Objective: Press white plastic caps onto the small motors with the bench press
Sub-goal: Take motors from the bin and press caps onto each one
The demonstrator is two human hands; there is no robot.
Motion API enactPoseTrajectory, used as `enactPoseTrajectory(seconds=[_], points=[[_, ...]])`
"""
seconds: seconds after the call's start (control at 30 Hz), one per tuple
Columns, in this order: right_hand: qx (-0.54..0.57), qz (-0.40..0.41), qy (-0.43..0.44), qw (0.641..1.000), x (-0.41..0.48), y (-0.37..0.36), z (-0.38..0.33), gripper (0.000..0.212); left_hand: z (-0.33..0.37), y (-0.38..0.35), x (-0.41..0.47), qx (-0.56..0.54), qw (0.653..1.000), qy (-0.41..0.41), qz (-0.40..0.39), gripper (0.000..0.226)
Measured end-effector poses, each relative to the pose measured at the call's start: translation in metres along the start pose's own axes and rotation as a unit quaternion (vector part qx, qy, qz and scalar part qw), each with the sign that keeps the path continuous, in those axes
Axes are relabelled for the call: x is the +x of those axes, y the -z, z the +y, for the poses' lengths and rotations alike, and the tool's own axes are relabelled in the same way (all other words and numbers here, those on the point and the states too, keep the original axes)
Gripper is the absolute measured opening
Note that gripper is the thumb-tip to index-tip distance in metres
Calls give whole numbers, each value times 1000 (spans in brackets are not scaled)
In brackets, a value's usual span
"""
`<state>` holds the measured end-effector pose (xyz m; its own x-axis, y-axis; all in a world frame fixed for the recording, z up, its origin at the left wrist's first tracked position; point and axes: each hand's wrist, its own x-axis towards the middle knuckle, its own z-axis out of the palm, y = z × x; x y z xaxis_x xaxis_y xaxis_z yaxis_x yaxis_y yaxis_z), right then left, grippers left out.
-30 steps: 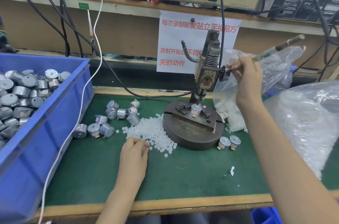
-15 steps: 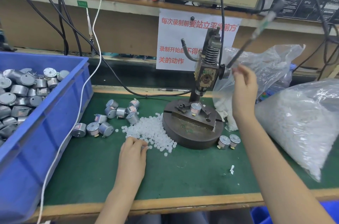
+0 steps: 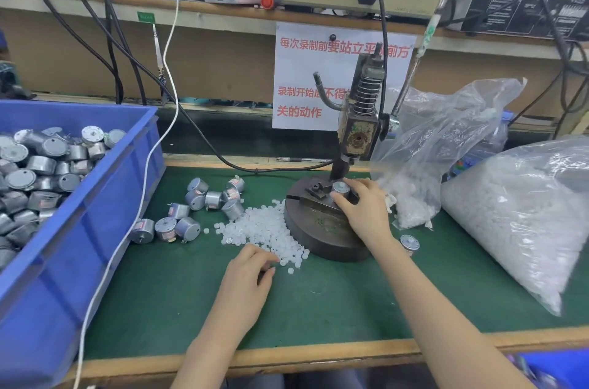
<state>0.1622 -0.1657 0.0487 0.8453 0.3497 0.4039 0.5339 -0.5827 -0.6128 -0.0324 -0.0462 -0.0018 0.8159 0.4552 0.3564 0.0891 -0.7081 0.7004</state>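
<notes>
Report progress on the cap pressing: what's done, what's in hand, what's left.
Done: one set-aside motor right of the bench press looks finished, though its cap is too small to confirm. In hand: the right hand grips the seated motor under the raised lever; the left hand rests at the white caps. Left: loose motors and a full blue bin.

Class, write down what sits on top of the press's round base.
A metal block sits on the round base, holding one small motor. The right hand grips that motor; its fingers and palm cover the block's right side and the base's right edge, so anything there is hidden.
</notes>
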Motion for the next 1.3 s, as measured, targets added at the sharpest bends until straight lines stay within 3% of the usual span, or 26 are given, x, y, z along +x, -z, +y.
enactPoseTrajectory(seconds=[0.27,0.43,0.63,0.87,0.97,1.03,1.13,1.3], points=[[69,81,14,994,-28,20,11,29,1,2,0,-12,1000,1,-7,15],[79,155,-61,983,-47,56,47,21,2,1,1,-18,1000,13,-4,13],[-9,125,-158,979,-65,77,91,31,3,1,0,37,998,39,26,12],[-86,33,-152,984,-70,64,92,43,2,2,2,4,999,52,8,6],[-116,47,-166,978,-70,61,83,49,1,2,1,-2,998,55,13,6],[-130,99,-133,978,-74,55,67,49,0,1,1,-4,998,54,12,7],[-95,143,-2,985,-80,38,30,35,-2,1,2,3,999,51,6,9],[-26,69,175,982,-76,-5,-34,23,-4,1,1,8,999,39,1,10]])
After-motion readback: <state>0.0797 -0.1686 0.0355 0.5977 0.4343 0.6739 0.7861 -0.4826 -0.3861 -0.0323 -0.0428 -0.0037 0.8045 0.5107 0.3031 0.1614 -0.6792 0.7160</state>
